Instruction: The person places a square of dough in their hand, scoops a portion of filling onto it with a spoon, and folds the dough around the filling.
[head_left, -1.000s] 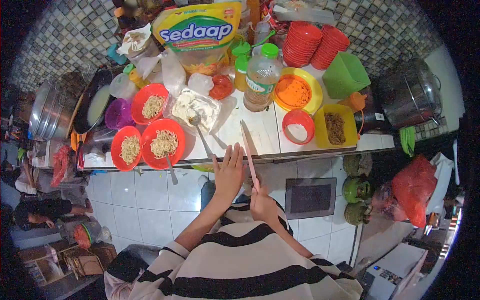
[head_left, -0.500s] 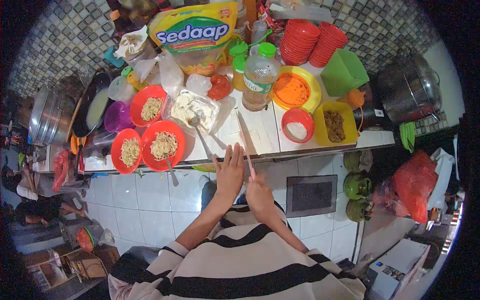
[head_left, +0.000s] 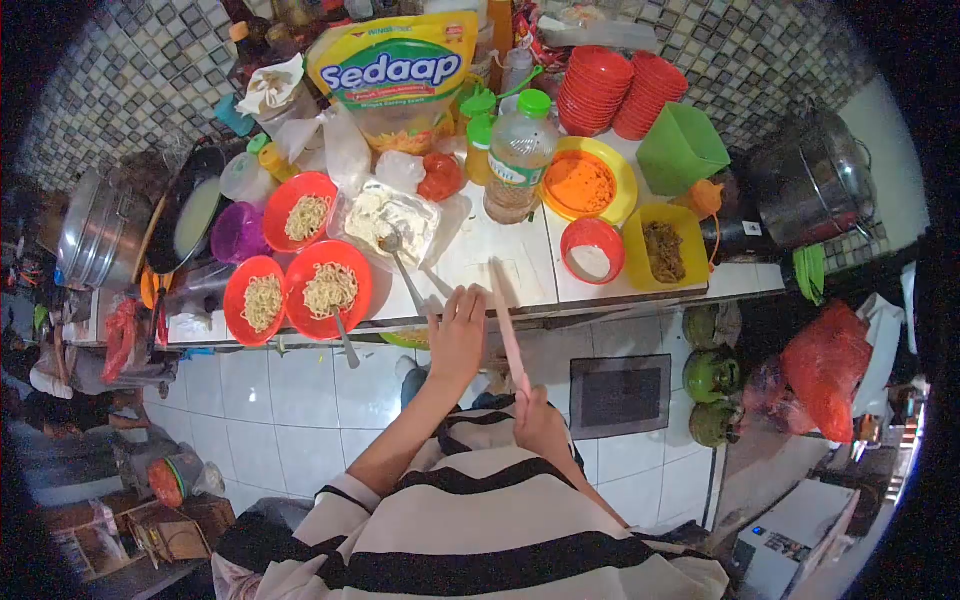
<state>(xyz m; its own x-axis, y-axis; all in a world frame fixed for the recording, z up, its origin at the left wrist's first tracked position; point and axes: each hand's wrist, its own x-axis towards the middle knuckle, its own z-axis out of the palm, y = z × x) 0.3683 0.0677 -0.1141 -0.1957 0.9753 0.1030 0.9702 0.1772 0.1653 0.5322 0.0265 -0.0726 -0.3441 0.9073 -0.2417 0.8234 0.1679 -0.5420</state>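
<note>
Pink-handled, the knife (head_left: 506,325) sits in the right hand (head_left: 541,418), whose fingers are wrapped around the grip; its blade points ahead onto the white counter (head_left: 468,246), just right of the left hand (head_left: 457,335). That left hand is palm down, fingers straight and close together, fingertips at the counter's edge. Whether the blade touches the counter cannot be told. Just left of the left fingertips is a spoon (head_left: 411,287), leaning in a tray (head_left: 433,238) of white cream. Farther left stand three red noodle bowls (head_left: 304,320); well ahead of both hands, a clear bottle (head_left: 520,165).
</note>
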